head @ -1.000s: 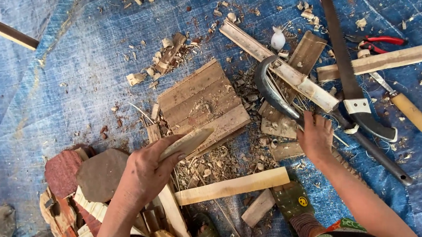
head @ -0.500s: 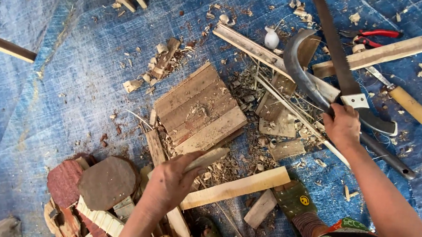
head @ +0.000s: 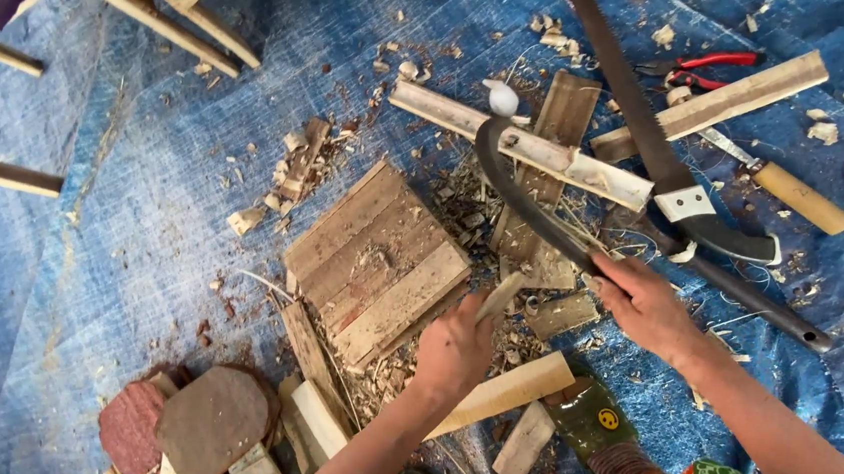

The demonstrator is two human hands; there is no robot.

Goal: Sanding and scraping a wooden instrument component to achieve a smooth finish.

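Right hand [head: 649, 307] gripping curved blade [head: 517, 196] by handle, mid-tarp; left hand [head: 455, 348] pinching thin wood sliver [head: 500, 295] beside slatted board [head: 375, 261]. Probably light, stiff, splintery; taking by lower end.

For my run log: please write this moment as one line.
left hand: holds wood piece | right hand: grips curved blade | below: wooden block

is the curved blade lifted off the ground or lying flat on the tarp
Lifted. The right hand grips the curved blade by its handle, its hooked tip raised over the wood slats. The left hand holds a thin wood piece.
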